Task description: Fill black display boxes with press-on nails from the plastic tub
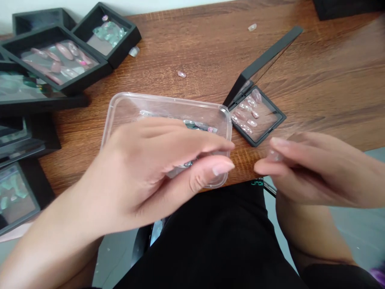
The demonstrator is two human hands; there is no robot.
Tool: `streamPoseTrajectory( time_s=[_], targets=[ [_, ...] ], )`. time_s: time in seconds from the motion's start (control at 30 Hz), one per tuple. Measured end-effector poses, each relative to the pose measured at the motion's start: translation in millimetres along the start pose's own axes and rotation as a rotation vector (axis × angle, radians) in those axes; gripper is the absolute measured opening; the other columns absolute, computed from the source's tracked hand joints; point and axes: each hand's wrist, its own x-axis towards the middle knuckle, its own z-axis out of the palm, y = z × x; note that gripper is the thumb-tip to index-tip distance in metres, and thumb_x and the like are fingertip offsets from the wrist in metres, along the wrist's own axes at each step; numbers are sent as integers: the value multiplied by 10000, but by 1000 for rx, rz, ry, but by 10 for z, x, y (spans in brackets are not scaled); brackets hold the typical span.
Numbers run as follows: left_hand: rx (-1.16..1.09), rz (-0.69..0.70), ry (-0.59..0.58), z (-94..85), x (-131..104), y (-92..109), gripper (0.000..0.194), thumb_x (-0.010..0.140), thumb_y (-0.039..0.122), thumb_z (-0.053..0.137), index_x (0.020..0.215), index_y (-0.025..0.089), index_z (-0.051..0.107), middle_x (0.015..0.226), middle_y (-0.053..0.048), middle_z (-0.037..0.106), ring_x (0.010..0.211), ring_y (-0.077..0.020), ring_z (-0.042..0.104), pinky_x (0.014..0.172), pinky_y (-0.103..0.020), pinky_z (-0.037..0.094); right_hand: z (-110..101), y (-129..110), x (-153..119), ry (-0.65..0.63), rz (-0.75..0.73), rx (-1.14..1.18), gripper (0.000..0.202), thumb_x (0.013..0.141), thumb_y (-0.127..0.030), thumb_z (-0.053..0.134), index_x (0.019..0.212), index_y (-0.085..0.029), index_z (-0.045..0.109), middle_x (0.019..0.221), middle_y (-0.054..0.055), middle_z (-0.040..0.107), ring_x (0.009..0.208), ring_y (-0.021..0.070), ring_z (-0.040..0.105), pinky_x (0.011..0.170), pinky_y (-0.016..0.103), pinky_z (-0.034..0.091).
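My left hand (162,164) hovers over a clear plastic tub (129,98), with thumb and fingers stretched out and a gap between their tips. It appears to hold nothing. Beneath it, partly hidden, several press-on nails (195,125) in green, clear and pink lie in the tub. To the right, my right hand (313,168) pinches a small clear press-on nail (274,155) between thumb and forefinger. Just beyond that hand, a black display case (255,142) stands with its lid raised, pinkish press-on nails (248,112) inside on clear film.
Several black frame-like cases (90,82) with nails in them are stacked at the left. Loose nails lie on the wooden table, among them a pinkish one (181,74) and a clear one (252,27). A black object (345,8) sits at the far right.
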Motion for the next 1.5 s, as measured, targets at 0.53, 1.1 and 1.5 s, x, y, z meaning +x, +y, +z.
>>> streamPoseTrajectory(
  time_s=[0.53, 1.1, 1.5],
  targets=[
    [503, 0, -90, -29, -44, -236, 408, 1029, 498, 394, 1205, 220, 635, 1123, -19, 720, 1042, -291, 701, 876, -514, 562, -103, 632, 112, -61, 433, -97, 100, 822, -353, 767, 804, -258, 788, 630, -38, 684, 534, 92, 560, 502, 239, 381],
    [447, -64, -74, 22, -89, -270, 366, 1018, 481, 450, 1132, 196, 650, 1209, -66, 712, 1079, -306, 692, 906, -457, 515, -182, 1050, 136, -142, 228, -72, 206, 818, -246, 762, 1021, -271, 787, 722, -5, 597, 635, 110, 510, 604, 266, 439],
    [469, -28, -85, 19, -82, -289, 349, 1012, 489, 464, 1099, 198, 634, 1167, -51, 718, 1048, -297, 696, 866, -429, 509, -312, 1123, 123, -165, 406, -115, 148, 767, -301, 808, 885, -227, 758, 778, 10, 686, 643, 100, 582, 531, 238, 411]
  ],
)
